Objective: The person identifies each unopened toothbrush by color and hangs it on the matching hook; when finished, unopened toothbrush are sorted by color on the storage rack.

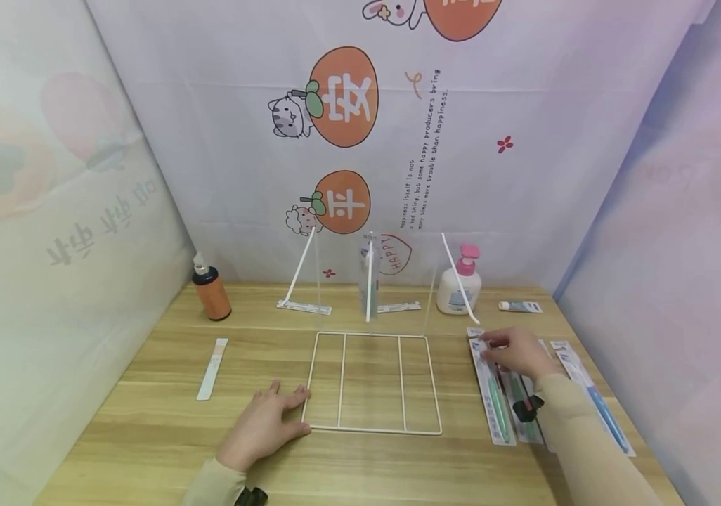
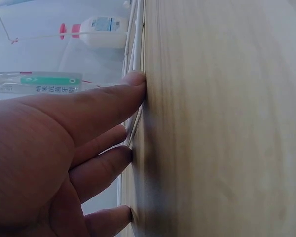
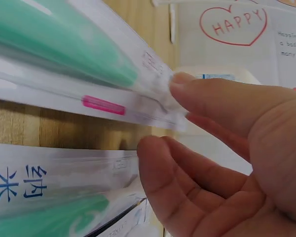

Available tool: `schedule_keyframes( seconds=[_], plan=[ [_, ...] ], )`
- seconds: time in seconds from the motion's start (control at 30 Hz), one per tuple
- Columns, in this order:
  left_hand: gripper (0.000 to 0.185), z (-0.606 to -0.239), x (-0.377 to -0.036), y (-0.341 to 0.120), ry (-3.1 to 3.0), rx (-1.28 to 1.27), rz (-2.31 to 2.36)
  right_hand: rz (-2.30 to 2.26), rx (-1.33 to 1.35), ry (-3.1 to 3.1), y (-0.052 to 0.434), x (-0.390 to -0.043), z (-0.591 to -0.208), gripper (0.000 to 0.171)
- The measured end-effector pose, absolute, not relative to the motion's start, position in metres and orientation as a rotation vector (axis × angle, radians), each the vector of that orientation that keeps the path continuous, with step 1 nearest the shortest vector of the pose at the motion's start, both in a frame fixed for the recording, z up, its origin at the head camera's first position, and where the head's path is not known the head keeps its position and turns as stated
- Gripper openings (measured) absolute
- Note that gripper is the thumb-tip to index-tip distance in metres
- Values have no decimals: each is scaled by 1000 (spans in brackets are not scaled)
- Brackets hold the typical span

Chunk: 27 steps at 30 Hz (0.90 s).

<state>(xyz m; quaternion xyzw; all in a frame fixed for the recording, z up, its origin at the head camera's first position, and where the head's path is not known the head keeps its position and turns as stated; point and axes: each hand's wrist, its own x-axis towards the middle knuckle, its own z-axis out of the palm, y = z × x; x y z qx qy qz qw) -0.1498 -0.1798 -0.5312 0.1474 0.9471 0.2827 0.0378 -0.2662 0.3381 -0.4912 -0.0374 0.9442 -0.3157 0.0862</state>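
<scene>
Wooden table (image 1: 145, 393): rack (image 1: 373, 383) at frame centre stands empty; left hand (image 1: 265, 422) lies flat beside it, right hand (image 1: 515, 351) seemingly pinches a toothbrush pack (image 1: 493, 393), none moved yet.

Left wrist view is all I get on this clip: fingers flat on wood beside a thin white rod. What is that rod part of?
Observer: It is the edge of a white wire frame lying flat on the table, split into three sections. The left hand touches its near left corner.
Operator: And the other hand?
Observer: The right hand is to the right of the frame, pinching the end of a toothbrush pack between thumb and finger.
Operator: Is that pack alone?
Observer: No. Several packs lie side by side there, one with a blue toothbrush farthest right.
</scene>
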Motion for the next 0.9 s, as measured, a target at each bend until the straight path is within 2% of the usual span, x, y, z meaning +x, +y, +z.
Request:
schedule_keyframes(
  seconds=[0.17, 0.4, 0.67, 0.77, 0.9],
  plan=[
    [61, -531, -150, -180, 2907, 452, 865, -920, -102, 2911, 338, -259, -485, 50],
    [62, -529, -149, -179, 2907, 460, 874, -1148, -195, 2971, 329, -250, -485, 55],
    [63, -528, -148, -179, 2914, 465, 870, -1427, -387, 3089, 289, -237, -469, 44],
    [63, -527, -148, -179, 2910, 459, 877, -1524, -502, 3125, 267, -228, -461, 38],
    [63, -527, -148, -179, 2915, 452, 872, -1552, -771, 3218, 239, -216, -451, 40]
  ],
)
